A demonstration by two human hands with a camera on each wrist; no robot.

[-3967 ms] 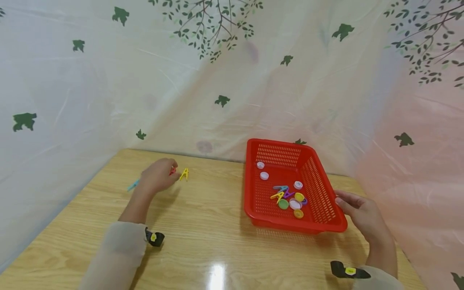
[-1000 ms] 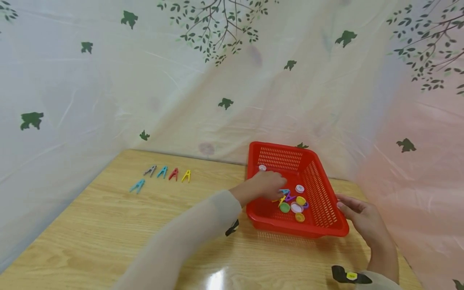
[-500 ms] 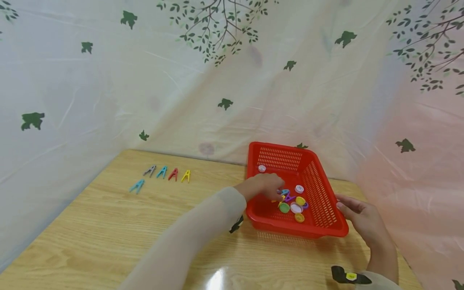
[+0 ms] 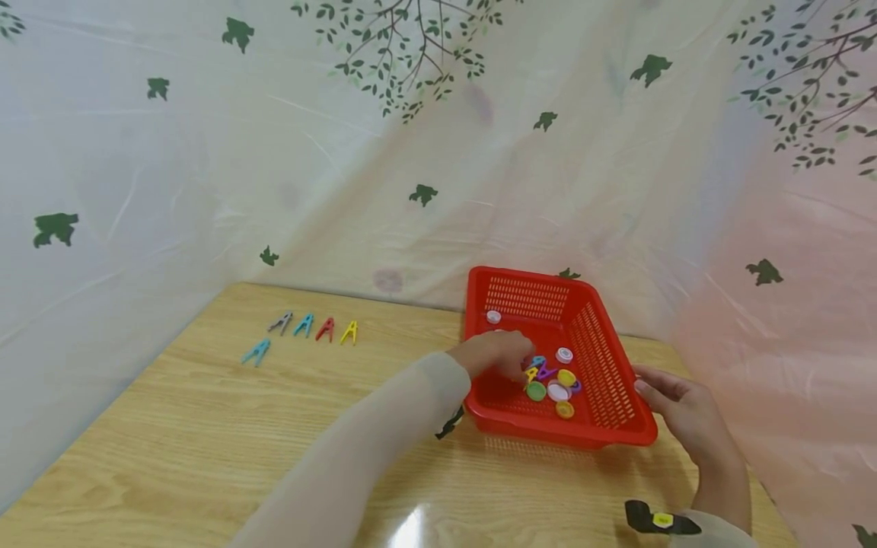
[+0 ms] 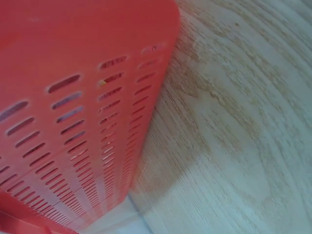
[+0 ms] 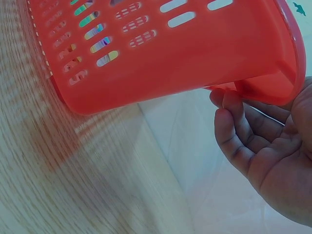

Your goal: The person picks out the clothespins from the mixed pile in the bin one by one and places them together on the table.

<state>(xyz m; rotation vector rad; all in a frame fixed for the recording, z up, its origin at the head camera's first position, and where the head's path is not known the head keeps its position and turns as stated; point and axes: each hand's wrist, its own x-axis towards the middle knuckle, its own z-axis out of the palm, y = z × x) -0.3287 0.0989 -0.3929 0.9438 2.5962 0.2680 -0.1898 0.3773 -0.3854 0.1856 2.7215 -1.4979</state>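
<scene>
My left hand [image 4: 503, 355] reaches down into the red plastic basket [image 4: 644, 434], its fingers pointing at a small cluster of clothespins. A yellow clothespin [image 4: 530, 375], a purple clothespin [image 4: 546, 371] and a blue clothespin [image 4: 539, 361] lie right at its fingertips. The fingertips are partly hidden, and I cannot tell whether they pinch one. In the left wrist view only the basket's slotted side wall [image 5: 73, 122] shows, not the hand. My right hand [image 4: 685, 407] holds the basket's right rim; the right wrist view shows its fingers [image 6: 229, 131] curled under the rim.
Bottle caps lie in the basket, among them a green cap [image 4: 536, 391], an orange cap [image 4: 565, 410] and a white cap [image 4: 564, 355]. On the wooden table [image 4: 205, 426] at left are a grey clothespin [image 4: 281, 323], a red clothespin [image 4: 326, 329] and several others. A patterned curtain [image 4: 342, 190] hangs behind.
Four seconds ago my left hand was over the clothespins at the table's left; now it is inside the basket. In the last second it shifts slightly among the clothespins. My right hand keeps the rim.
</scene>
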